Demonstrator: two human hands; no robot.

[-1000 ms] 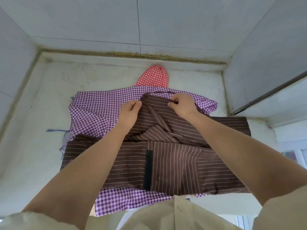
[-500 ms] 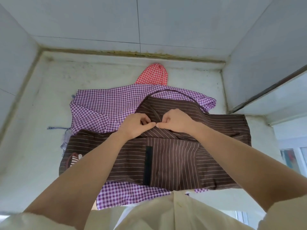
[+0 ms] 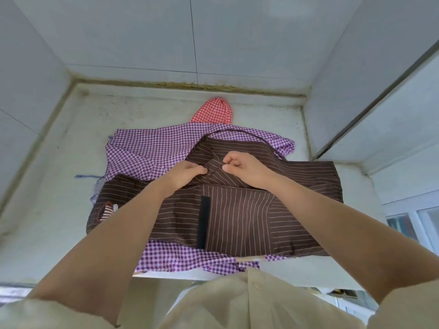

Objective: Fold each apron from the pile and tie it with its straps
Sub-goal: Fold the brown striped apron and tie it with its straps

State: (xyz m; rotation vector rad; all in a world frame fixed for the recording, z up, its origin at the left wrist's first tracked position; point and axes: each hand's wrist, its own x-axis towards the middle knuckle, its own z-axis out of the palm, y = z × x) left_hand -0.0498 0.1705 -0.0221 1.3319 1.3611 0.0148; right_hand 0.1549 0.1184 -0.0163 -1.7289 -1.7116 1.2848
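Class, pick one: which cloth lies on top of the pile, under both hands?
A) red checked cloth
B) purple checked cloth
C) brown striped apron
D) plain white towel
C: the left hand and right hand pinch the brown striped apron, which overlies the purple checked cloth; the red checked cloth peeks out behind.

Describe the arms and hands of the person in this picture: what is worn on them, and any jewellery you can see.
Both forearms are bare. The left hand and right hand wear no gloves, and no ring, watch or bracelet shows. Loose cream fabric covers the upper arms: the left sleeve and the right sleeve, part of a cream buttoned shirt.
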